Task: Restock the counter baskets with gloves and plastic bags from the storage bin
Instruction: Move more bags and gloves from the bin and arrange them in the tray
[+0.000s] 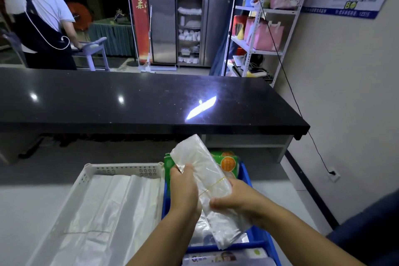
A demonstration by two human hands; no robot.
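A bundle of clear plastic bags (201,164), tied with a thin yellow rubber band, is held slanted above the blue storage bin (257,235). My left hand (183,188) grips its upper left edge. My right hand (235,198) grips it lower down on the right. The white perforated basket (121,168) stands to the left of the bin on the grey lower counter, with flat plastic bags (112,211) lying in it. Green and orange packets (228,163) lie at the far end of the bin behind the bundle.
A black raised countertop (151,101) runs across ahead. More packets (224,258) lie at the bin's near end. A beige wall with a socket (333,174) and cable is on the right. A person in an apron (41,19) stands beyond the counter, with shelves (265,28) at back right.
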